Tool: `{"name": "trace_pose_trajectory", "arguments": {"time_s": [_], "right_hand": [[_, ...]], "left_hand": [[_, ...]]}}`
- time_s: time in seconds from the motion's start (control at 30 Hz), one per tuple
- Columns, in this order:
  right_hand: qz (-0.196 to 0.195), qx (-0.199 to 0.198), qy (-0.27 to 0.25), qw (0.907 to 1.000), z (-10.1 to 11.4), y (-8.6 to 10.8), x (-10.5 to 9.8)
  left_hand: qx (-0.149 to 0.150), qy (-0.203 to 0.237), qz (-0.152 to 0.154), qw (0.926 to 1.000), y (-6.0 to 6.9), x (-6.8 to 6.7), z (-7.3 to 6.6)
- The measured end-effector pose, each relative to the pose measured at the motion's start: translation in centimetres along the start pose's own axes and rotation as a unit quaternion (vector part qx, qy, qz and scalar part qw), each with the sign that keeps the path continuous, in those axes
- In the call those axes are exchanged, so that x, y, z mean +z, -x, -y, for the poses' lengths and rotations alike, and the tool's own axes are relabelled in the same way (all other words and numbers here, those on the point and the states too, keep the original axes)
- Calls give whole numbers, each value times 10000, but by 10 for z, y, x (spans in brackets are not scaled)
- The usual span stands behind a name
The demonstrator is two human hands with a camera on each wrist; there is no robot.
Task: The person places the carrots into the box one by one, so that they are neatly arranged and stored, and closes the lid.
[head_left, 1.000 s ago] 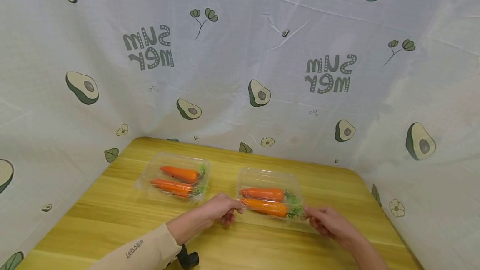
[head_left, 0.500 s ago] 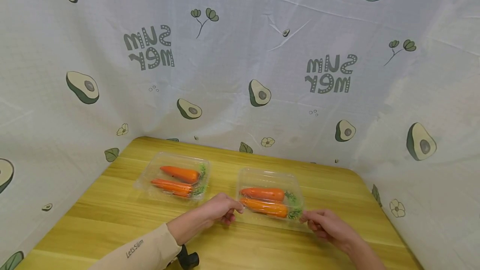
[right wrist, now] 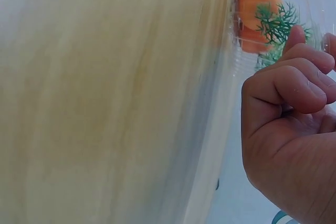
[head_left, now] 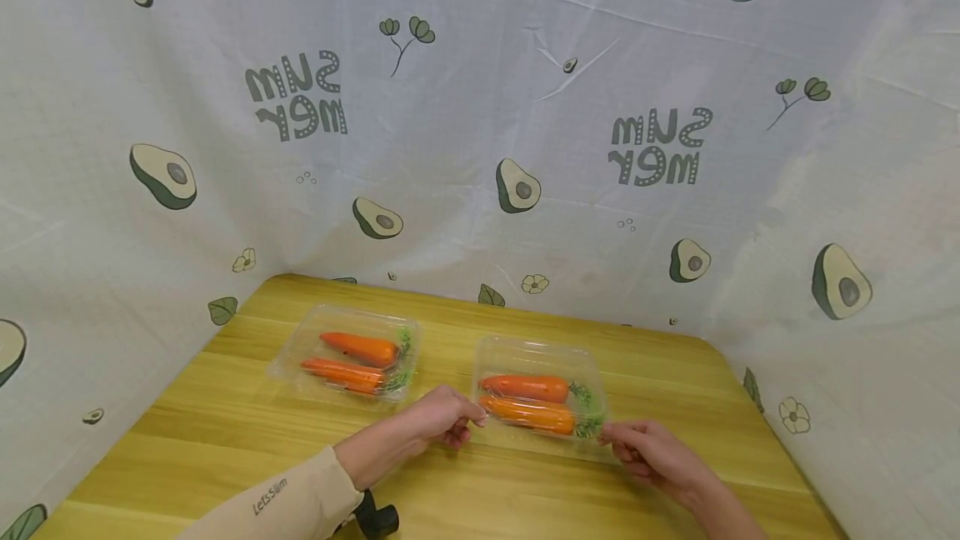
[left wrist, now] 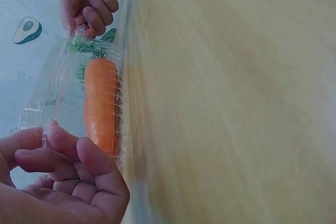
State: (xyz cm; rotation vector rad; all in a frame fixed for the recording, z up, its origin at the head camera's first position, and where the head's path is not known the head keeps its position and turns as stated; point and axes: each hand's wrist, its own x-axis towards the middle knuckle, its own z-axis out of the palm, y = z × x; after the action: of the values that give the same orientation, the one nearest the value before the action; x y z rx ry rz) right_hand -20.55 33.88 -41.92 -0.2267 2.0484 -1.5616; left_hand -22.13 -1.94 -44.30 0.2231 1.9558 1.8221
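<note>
A clear plastic clamshell container (head_left: 540, 350) lies closed on the table in the head view. Inside are an upper carrot (head_left: 525, 388) and a lower carrot (head_left: 528, 415), their green tops pointing right. My left hand (head_left: 442, 417) pinches the container's near left corner between thumb and forefinger. At the near right corner, my right hand (head_left: 651, 448) pinches the plastic edge, its other fingers curled. The left wrist view shows a clear tab between the left thumb and forefinger. In the right wrist view, green carrot tops (right wrist: 278, 22) appear just beyond the right fingers.
A second clear container (head_left: 352, 315), also holding carrots (head_left: 363, 348), sits to the left on the wooden table (head_left: 525, 494). White cloth (head_left: 450, 107) printed with avocados hangs behind and on both sides. A black object (head_left: 377, 517) shows beneath the left forearm.
My right hand has shifted slightly left along the container's near right corner. The left hand and both containers have stayed in place.
</note>
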Motion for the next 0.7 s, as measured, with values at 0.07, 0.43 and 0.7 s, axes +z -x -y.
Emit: {"name": "trace_pose_trajectory", "arguments": {"time_s": [0.07,0.43,0.7], "right_hand": [[35,-23,-7,10000,-1,0,0],[37,-30,-127,9999,0,-1,1],[-41,-42,-139,9999,-1,-1,3]], "left_hand": [[6,-9,-15,10000,0,0,0],[3,90,-103,9999,0,1,1],[-10,160,-132,9998,-1,1,2]]}}
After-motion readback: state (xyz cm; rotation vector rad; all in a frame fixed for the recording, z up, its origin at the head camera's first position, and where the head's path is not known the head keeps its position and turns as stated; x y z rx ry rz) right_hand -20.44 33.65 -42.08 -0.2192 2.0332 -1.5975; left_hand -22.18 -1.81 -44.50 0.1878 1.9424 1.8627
